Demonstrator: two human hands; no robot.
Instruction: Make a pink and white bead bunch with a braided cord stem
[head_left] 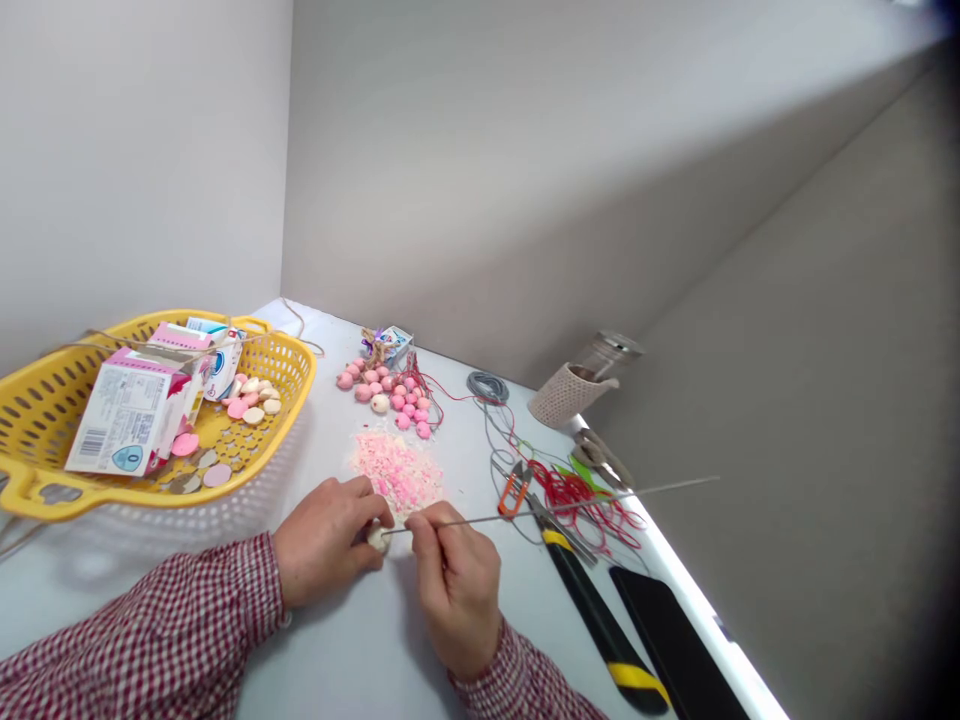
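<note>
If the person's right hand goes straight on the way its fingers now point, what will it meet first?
Probably the pile of pink crumbs, just ahead of the right hand. The left hand lies close beside that line, so depth leaves some doubt.

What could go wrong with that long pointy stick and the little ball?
The thin metal rod in the right hand meets the pale bead in the left hand, so it might slip and poke those fingers. The bead might crack too. The rod's far end could snag the red thread below it.
</note>
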